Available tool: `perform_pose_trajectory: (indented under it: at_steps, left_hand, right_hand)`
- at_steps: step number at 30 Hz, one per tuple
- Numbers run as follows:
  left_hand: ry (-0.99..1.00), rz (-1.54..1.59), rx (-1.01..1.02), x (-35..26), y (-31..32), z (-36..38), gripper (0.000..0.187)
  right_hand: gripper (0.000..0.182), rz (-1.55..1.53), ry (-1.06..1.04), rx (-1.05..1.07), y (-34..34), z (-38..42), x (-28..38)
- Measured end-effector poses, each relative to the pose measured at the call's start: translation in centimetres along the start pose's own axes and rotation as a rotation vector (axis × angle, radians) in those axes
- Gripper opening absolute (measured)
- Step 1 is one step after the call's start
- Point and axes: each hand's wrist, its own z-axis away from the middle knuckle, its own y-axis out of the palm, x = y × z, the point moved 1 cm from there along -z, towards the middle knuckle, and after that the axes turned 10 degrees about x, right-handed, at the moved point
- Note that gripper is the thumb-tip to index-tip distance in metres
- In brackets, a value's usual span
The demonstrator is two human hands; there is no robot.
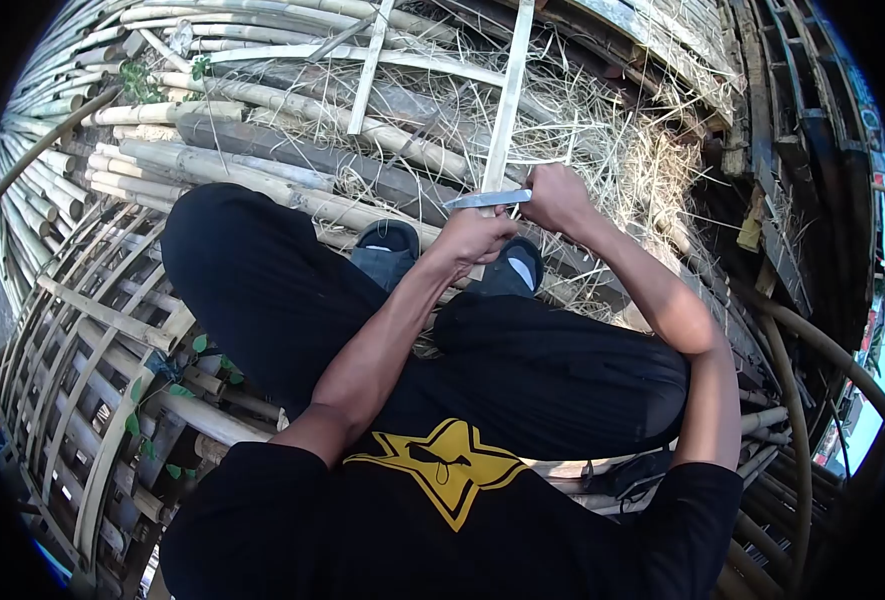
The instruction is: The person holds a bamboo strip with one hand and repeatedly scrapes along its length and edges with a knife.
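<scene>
My left hand [470,238] is closed around a long, pale bamboo strip [507,105], which runs from below my fist up past the top edge of the head view. In my right hand [557,200] is a knife, its handle hidden by my fingers. The knife's grey blade [484,199] points left and lies across the strip, just above my left hand. Below the hands are my feet in dark sandals [386,252], between my bent knees.
Loose bamboo shavings [602,140] cover the ground ahead. Bamboo poles [262,180] lie at the upper left, and another strip [370,70] rests across them. A woven bamboo lattice [92,340] is at the left. Wooden boards [762,110] stand at the right.
</scene>
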Motion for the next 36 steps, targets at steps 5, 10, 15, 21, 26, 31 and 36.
perform_pose_trajectory:
  at_steps: [5, 10, 15, 21, 26, 31, 36]
  left_hand:
    - [0.011, 0.042, 0.035, -0.6, 0.7, -0.6, 0.025]
    - [-0.121, 0.107, 0.312, 1.7, 4.3, 2.1, 0.028]
    - [0.03, 0.123, 0.187, -0.8, 3.0, 0.7, 0.028]
    - [0.047, 0.139, 0.14, -1.0, 2.3, 0.5, 0.028]
    - [0.071, 0.119, 0.092, -0.9, 1.9, 0.3, 0.028]
    - [0.068, 0.067, 0.066, -0.7, 1.6, 0.3, 0.029]
    - [0.01, 0.129, 0.146, 0.1, 2.3, 0.6, 0.029]
  right_hand:
    - [0.029, 0.001, -0.03, -0.093, -1.2, 0.0, -0.8]
    - [0.035, 0.04, 0.619, -0.462, -11.1, 0.7, -13.6]
    - [0.042, -0.409, 0.659, -0.792, -13.0, 3.7, -16.5]
    - [0.031, -0.25, 0.174, -0.172, -7.1, 2.0, -4.9]
    - [0.029, -0.05, -0.009, 0.031, -3.2, 2.2, 0.5]
    - [0.026, -0.022, -0.015, 0.033, -1.7, 1.8, 0.4]
    - [0.025, 0.055, 0.136, -0.11, -2.9, 0.1, -2.6]
